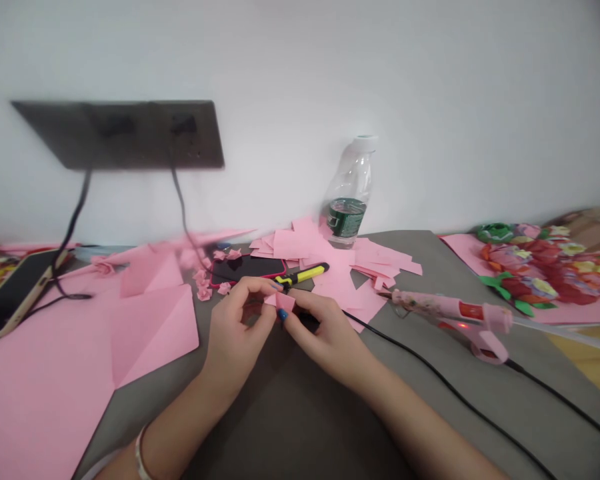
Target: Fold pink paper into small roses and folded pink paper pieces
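A small folded piece of pink paper (286, 302) is pinched between my two hands above the grey table. My left hand (237, 327) grips its left side with thumb and forefinger. On the other side, my right hand (325, 333) closes its fingertips on the paper, a blue thumbnail showing. Just beyond the fingers lie a yellow and black utility knife (306, 274) and a phone with a red edge (247, 268). Several little folded pink paper flowers (203, 283) sit left of that phone. Loose pink paper pieces (300, 243) are heaped behind.
A pink glue gun (445, 310) with a lit red light rests at right, its black cord (430, 367) crossing the table. A water bottle (353, 193) leans near the wall. Colourful paper flowers (545, 260) lie far right; large pink sheets (45, 373) and another phone (17, 290) are at left.
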A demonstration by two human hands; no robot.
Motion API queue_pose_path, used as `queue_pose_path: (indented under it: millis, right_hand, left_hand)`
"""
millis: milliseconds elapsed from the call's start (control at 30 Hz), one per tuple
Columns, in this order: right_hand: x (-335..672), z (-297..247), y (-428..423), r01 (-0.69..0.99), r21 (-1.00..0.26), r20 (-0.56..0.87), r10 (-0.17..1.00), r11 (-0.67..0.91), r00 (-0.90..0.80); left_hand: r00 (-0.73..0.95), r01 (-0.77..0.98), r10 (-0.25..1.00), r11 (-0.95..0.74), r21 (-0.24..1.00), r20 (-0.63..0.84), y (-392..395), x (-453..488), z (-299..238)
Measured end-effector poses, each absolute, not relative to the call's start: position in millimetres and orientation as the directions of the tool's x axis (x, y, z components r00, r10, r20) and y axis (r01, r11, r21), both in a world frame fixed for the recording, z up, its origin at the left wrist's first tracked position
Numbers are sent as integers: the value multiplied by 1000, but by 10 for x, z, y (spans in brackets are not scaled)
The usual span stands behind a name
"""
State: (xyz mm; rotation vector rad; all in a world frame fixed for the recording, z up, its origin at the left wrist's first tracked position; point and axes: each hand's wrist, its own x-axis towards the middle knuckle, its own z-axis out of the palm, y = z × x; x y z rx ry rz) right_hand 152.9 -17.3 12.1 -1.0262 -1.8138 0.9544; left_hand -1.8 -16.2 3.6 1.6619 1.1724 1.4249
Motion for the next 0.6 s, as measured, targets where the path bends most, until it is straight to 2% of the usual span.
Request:
queue_pose_path:
  millis: [133, 267, 400, 600]
  right_hand:
    - [1536, 109, -164, 267, -890, 278, 904, 369, -323]
    - [1572, 93, -143, 264, -898, 268, 914, 351, -303]
    - [1618, 80, -118, 239, -893, 306, 905, 381, -296]
    - [1675, 90, -81, 287, -863, 331, 895, 415, -300]
  left_hand:
    - [39, 198, 907, -419, 886, 420, -176, -26, 44]
    - [134, 52, 902, -420, 906, 411, -200, -31, 69]
    - [150, -159, 941, -279, 947, 302, -167, -29, 55]
    - [145, -286, 981, -84, 955, 130, -81, -17, -6]
